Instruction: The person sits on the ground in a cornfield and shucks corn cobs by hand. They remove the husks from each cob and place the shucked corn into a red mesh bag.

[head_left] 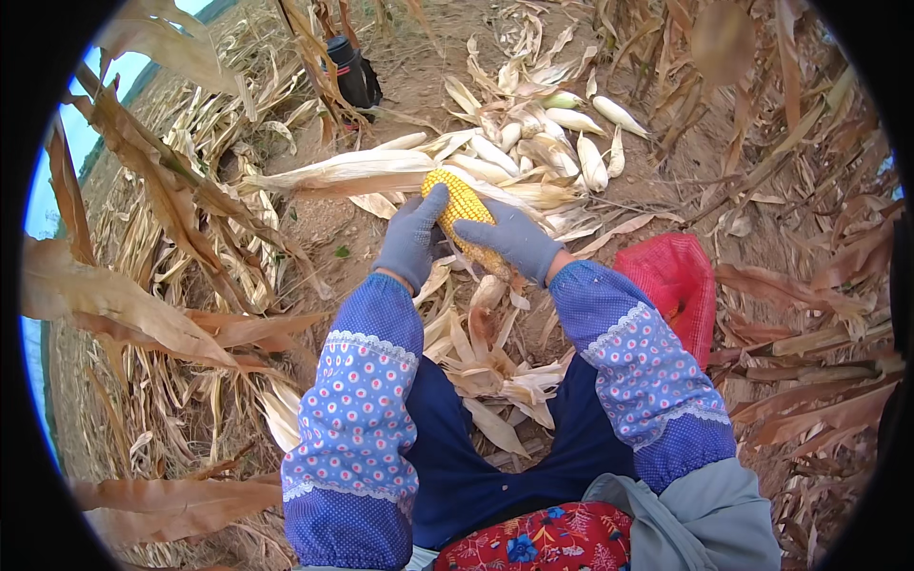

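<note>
A bare yellow ear of corn is held between both my gloved hands, its tip pointing away from me. My left hand grips its left side with the thumb laid along the kernels. From the right, my right hand closes on the lower part, thumb across the kernels. Below the ear, a husk-covered stub shows near its base; whether it is joined to the ear I cannot tell. Dry husks lie on the soil between my legs. Beyond my hands rests a pile of unhusked ears.
A red mesh sack sits beside my right forearm. At the far left stands a dark bottle against dry stalks. Dry corn leaves reach in from the left, and more stalks line the right side.
</note>
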Motion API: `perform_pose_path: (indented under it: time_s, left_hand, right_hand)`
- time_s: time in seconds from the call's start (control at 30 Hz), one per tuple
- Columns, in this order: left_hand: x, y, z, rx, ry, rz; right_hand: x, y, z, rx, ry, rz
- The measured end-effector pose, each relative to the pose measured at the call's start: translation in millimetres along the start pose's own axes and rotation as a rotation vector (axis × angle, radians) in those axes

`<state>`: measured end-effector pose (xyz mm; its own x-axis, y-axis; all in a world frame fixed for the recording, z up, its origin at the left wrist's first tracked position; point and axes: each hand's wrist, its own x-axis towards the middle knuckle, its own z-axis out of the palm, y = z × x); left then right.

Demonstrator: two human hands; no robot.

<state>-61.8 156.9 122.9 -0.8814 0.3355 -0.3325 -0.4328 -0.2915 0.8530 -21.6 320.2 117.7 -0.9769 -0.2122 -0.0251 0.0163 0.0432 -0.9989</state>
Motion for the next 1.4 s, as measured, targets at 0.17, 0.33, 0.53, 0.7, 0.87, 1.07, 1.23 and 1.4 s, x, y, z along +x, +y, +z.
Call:
perform_pose_path:
  time_s: [0.17, 0.33, 0.53, 0.7, 0.87, 1.07, 1.23, 1.4]
  left_hand:
    - [12, -6, -22, 0.044, 0.007, 0.017]
    - [18, -8, -28, 0.467, 0.233, 0.120]
    - [20, -5, -25, 1.422, 0.587, 0.232]
    - [17, -8, -25, 1.465, 0.605, 0.172]
    - [4, 6, -19, 1.064, 0.428, -0.073]
    - [-1, 1, 15, 0.145, -0.053, -0.179]
    - [7, -4, 5, -0.155, 0.037, 0.134]
    - [10, -6, -1, -0.068, 0.074, 0.001]
  right_hand:
    - [-3, -11, -9, 0.299, 0.052, 0.226]
    - [-3, -10, -18, 0.170, 0.058, 0.229]
    - [-10, -16, -6, 0.101, 0.077, 0.245]
    - [-11, -18, -10, 0.159, 0.039, 0.316]
    - [1, 8, -19, -0.434, 0.299, 0.136]
    - [-14, -9, 5, -0.600, 0.296, 0.033]
    - [-16, -3, 19, -0.534, 0.236, -0.080]
    - [-4, -1, 5, -0.398, 0.380, -0.265]
